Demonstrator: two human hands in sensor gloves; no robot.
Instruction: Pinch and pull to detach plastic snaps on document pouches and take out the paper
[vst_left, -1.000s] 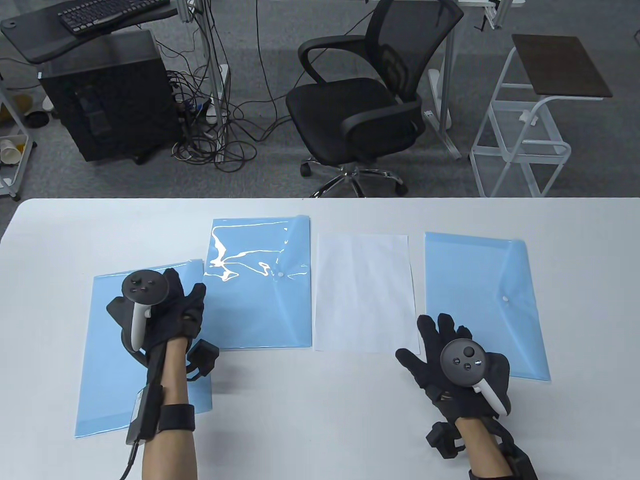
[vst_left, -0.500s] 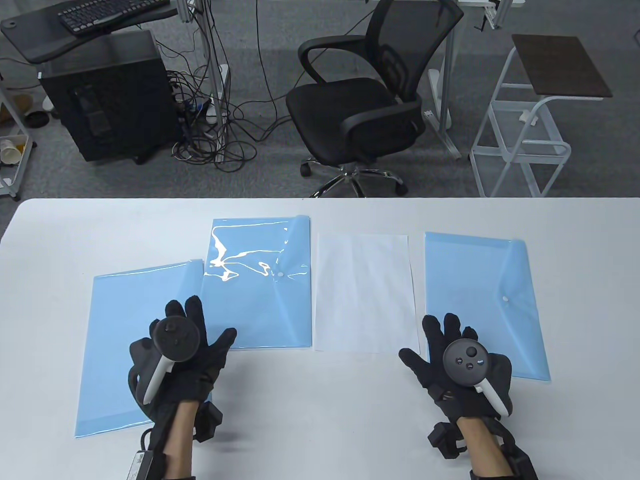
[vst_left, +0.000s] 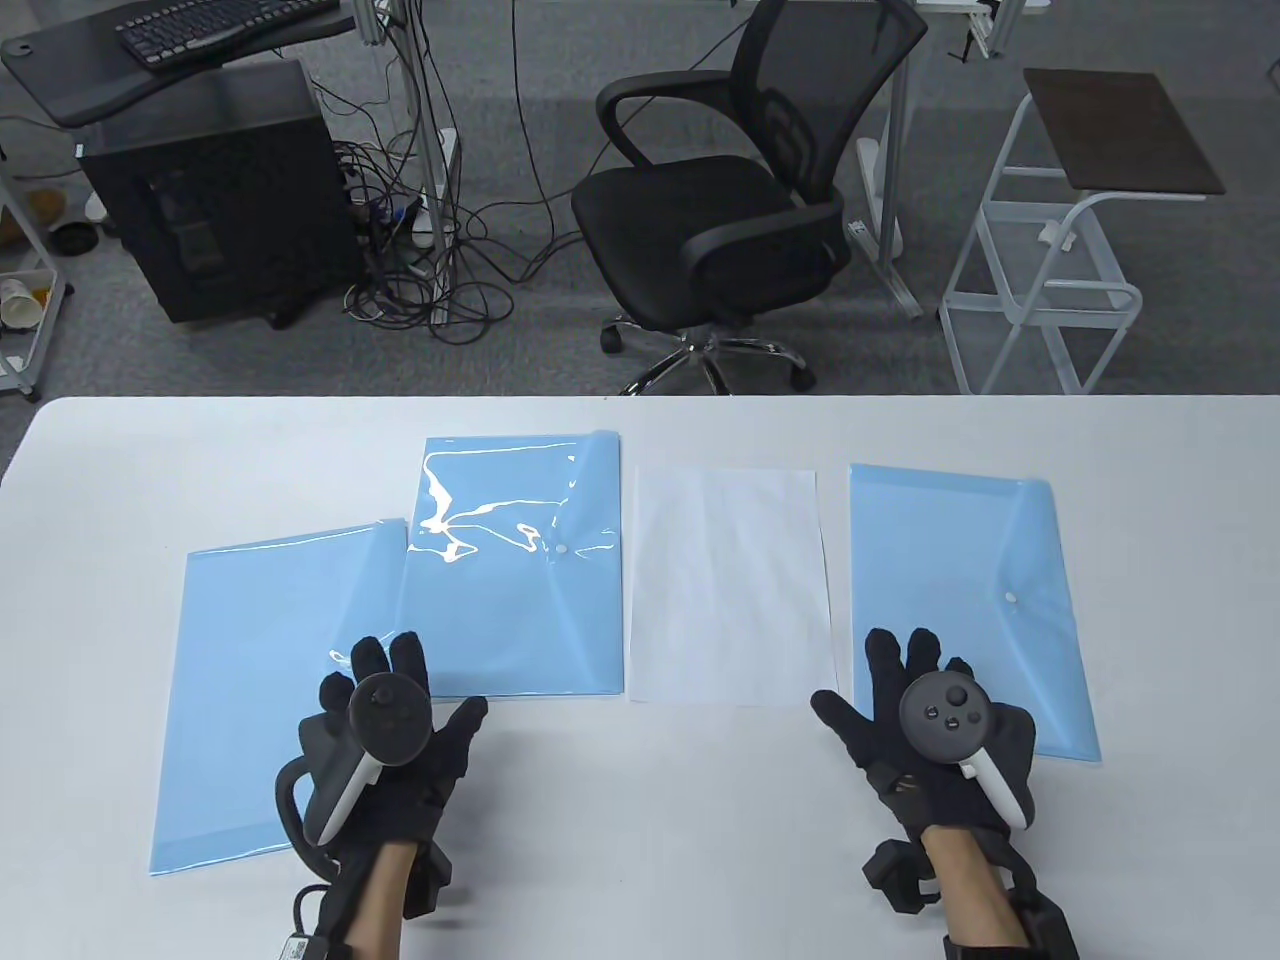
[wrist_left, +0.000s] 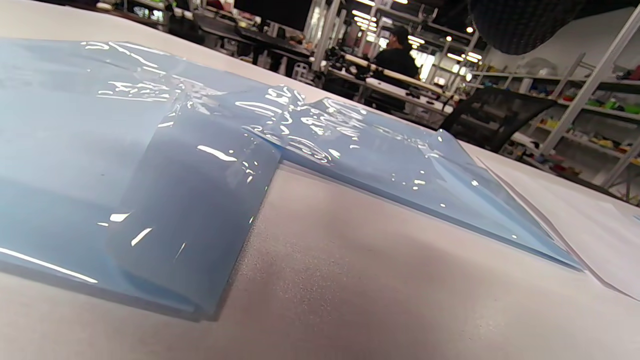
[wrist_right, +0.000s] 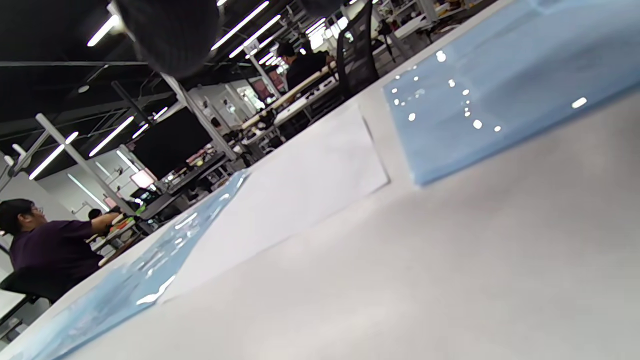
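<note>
Three light-blue document pouches lie on the white table: a left pouch (vst_left: 250, 680), a middle pouch (vst_left: 510, 590) with a white snap (vst_left: 562, 549), and a right pouch (vst_left: 970, 560) with a white snap (vst_left: 1011, 598). A white sheet of paper (vst_left: 725, 585) lies between the middle and right pouches. My left hand (vst_left: 430, 690) hovers with spread fingers over the left pouch's right edge and holds nothing. My right hand (vst_left: 865, 690) is spread over the right pouch's near-left corner, also empty. The left wrist view shows the left pouch's flap (wrist_left: 195, 210) folded over and the middle pouch (wrist_left: 400, 165).
The table's far edge (vst_left: 640, 400) runs behind the pouches. Beyond it stand a black office chair (vst_left: 720, 200), a computer tower (vst_left: 220, 190) with cables, and a white cart (vst_left: 1060, 240). Bare tabletop (vst_left: 640, 800) lies between my forearms.
My left hand came off the left pouch's middle, moved right and toward the near edge, and spread its fingers. My right hand drifted slightly right. Pouches and paper have not moved.
</note>
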